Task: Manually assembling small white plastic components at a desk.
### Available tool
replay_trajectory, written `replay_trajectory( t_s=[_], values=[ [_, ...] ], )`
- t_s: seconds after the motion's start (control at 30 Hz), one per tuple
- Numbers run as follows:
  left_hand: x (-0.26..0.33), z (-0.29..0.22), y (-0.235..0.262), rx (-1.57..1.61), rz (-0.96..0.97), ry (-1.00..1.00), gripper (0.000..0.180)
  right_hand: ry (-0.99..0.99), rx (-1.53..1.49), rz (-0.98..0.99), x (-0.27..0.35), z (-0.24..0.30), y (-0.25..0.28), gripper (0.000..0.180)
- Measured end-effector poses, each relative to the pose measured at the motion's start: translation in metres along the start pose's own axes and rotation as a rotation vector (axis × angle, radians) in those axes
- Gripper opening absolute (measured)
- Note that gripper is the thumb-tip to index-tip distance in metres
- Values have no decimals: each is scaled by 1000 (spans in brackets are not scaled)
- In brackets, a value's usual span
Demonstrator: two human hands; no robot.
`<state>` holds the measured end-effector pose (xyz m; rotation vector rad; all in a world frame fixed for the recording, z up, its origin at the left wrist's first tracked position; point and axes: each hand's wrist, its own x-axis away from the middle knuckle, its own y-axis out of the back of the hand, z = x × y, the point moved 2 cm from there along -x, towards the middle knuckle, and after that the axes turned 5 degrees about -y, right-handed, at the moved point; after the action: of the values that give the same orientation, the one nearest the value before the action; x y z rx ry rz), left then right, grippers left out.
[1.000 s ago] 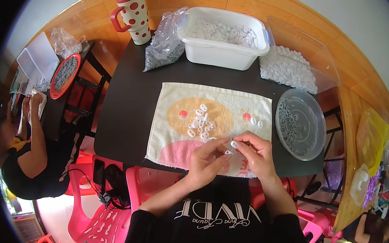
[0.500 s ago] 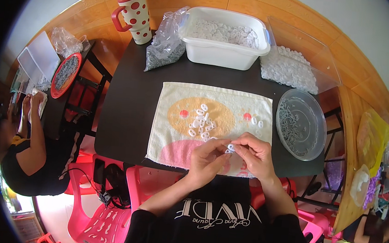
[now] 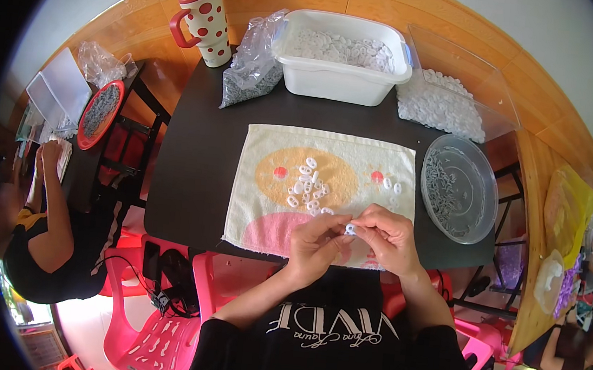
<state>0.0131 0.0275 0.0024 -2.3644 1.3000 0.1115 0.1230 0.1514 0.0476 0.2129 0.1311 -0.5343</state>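
My left hand [image 3: 314, 244] and my right hand [image 3: 389, 239] meet over the front of a patterned towel [image 3: 247, 202]. Between their fingertips they pinch a small white plastic piece [image 3: 350, 229] with a bluish-grey spot in it; finer details are too small to tell. Just beyond my left hand lies a loose pile of white oval pieces with holes [image 3: 307, 186]. Two more oval pieces [image 3: 392, 186] rest apart, towards the towel's right side. A clear round tub [image 3: 490, 209] holding small grey parts stands right of the towel.
Along the back of the dark table [image 3: 190, 147] stand a spotted tumbler [image 3: 214, 37], a bag of grey parts [image 3: 249, 86], a white basin [image 3: 334, 82] of white pieces and a bag of white pieces [image 3: 437, 109]. Another person [image 3: 53, 227] sits at the left near a red tray [image 3: 112, 123].
My fingers have shifted slightly around the small white piece, which sits a touch lower and turned. At the left, the other person's hands and arm have moved a little.
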Motion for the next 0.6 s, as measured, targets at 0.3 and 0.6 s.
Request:
replay_trajectory(
  t_s=[0.3, 0.6],
  values=[
    [0, 0, 0, 34, -20, 3, 35, -126, -174, -13, 2, -5, -1, 12],
    [0, -1, 1, 31, -9, 24, 35, -88, -136, -1, 4, -4, 2, 14]
  ],
)
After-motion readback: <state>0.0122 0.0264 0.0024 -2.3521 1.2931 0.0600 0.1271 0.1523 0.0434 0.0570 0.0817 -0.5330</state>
